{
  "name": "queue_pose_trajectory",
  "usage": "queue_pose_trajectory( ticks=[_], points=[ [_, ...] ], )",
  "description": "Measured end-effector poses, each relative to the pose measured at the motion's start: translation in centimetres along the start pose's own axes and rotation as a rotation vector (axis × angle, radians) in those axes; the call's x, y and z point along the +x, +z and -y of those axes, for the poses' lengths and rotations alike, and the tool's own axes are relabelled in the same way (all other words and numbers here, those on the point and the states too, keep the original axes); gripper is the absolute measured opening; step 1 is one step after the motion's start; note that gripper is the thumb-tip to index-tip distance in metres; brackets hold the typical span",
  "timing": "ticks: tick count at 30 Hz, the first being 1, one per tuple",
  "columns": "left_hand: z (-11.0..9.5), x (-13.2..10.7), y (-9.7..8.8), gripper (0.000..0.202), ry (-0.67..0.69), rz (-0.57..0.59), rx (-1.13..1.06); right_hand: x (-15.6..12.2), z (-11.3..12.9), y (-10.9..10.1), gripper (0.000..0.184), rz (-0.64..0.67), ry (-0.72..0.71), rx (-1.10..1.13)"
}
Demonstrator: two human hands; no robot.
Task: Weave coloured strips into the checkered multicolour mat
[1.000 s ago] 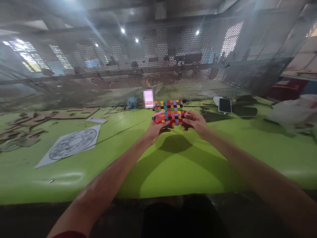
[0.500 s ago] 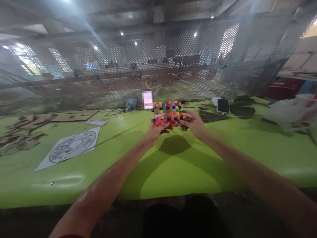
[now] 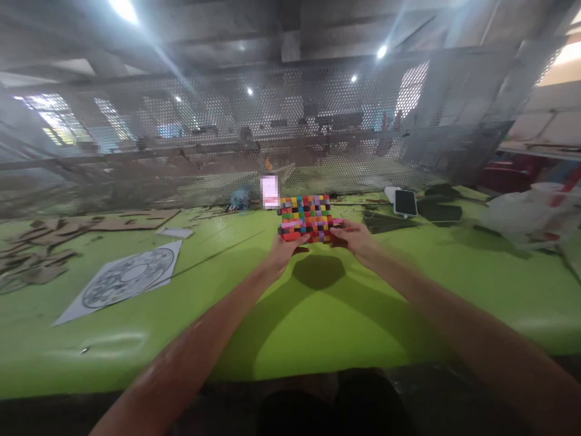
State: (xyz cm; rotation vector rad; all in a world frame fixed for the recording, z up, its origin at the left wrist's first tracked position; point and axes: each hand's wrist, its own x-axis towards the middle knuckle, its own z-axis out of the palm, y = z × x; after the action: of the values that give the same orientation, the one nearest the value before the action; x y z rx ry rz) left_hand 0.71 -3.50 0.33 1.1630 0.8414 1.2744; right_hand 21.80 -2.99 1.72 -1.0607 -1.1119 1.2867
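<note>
A small woven piece point(image 3: 307, 213) of many-coloured flat strips is held up above the green table, its checkered face toward me. My left hand point(image 3: 285, 249) grips its lower left corner, thumb across the front and fingers behind. At the lower right edge my right hand point(image 3: 353, 235) is closed on the same piece, near a pink strip end point(image 3: 338, 221) that sticks out. The fingertips behind the weave are hidden. Its shadow falls on the table below.
Left on the green table point(image 3: 290, 339) lie cardboard scraps point(image 3: 45, 233) and a paper with a round pattern point(image 3: 131, 275). A phone point(image 3: 405, 203), dark leaf-like strips point(image 3: 390, 221) and a plastic bag point(image 3: 521, 215) are on the right. Behind stands a perforated metal screen point(image 3: 204, 145).
The whole view has tilted, so the table and hands sit slightly lower in the picture. Both hands keep hold of the woven piece, with little visible change in their grip.
</note>
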Motion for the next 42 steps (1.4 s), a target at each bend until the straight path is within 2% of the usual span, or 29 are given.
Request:
queue_pose_trajectory(
  ticks=[5,14,17,19,21,24,28,31,34,37,42],
  points=[
    [-0.2,-0.2,0.4,0.022,-0.007,0.015,-0.031,0.2,-0.1,-0.2,0.013,-0.008,-0.030,-0.019],
    [-0.2,-0.4,0.6,0.033,0.022,0.013,-0.044,-0.1,-0.1,0.0,0.033,-0.077,-0.130,-0.010],
    [0.0,-0.3,0.4,0.035,0.031,0.040,-0.009,-0.4,0.0,0.1,0.042,-0.096,-0.188,-0.052],
    [0.0,-0.3,0.3,0.036,0.026,0.076,0.019,-0.5,0.0,0.1,0.041,-0.101,-0.211,-0.072],
    [-0.2,-0.2,0.2,0.040,0.029,0.116,0.039,-0.3,-0.1,0.0,0.035,-0.098,-0.208,-0.068],
    [-0.2,-0.2,0.1,0.045,0.015,0.109,0.063,0.3,-0.4,-0.3,0.032,-0.154,-0.151,-0.013],
    [0.3,0.2,0.1,0.030,-0.021,0.021,0.151,0.8,-0.1,-0.3,0.029,-0.235,-0.076,0.103],
    [0.9,0.6,0.1,0.018,0.039,-0.037,0.192,0.4,0.5,0.1,0.032,-0.228,-0.028,0.123],
    [1.1,0.8,0.2,0.017,0.164,-0.032,0.239,-0.2,0.8,0.6,0.038,-0.211,0.071,0.101],
    [1.0,0.9,0.1,0.019,0.299,-0.045,0.290,-0.4,0.8,0.7,0.032,-0.145,0.146,0.127],
    [0.6,1.0,-0.3,0.016,0.424,-0.125,0.395,-0.2,1.2,-0.1,0.029,-0.035,0.086,0.265]
  ],
)
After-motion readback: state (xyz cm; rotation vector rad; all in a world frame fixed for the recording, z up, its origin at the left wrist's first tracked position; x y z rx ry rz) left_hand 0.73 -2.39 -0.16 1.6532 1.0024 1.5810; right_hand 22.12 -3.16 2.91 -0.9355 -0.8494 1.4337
